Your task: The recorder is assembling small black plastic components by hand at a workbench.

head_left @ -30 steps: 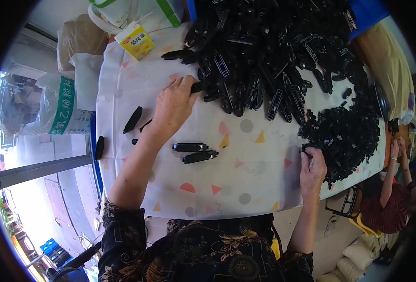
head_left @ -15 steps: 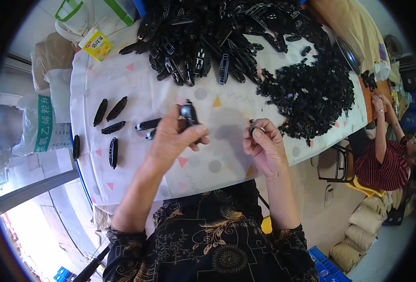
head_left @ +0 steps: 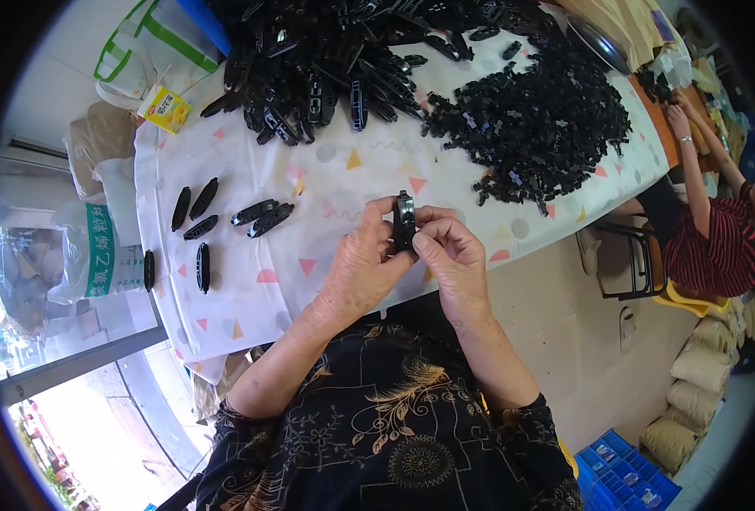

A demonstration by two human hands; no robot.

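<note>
Head view shows a black casing (head_left: 405,209) at the wearer's twelve o'clock clasped in the left hand (head_left: 362,268), the right hand (head_left: 456,260) nearly closed at its near end, any grip there unclear, small black pieces (head_left: 544,128) heaped at one o'clock.

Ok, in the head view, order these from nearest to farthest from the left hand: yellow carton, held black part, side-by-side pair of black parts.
From the left hand:
1. Held black part, in its grasp, on its right side.
2. Pair of black parts, lying to its left.
3. Yellow carton, up at far left.
</note>
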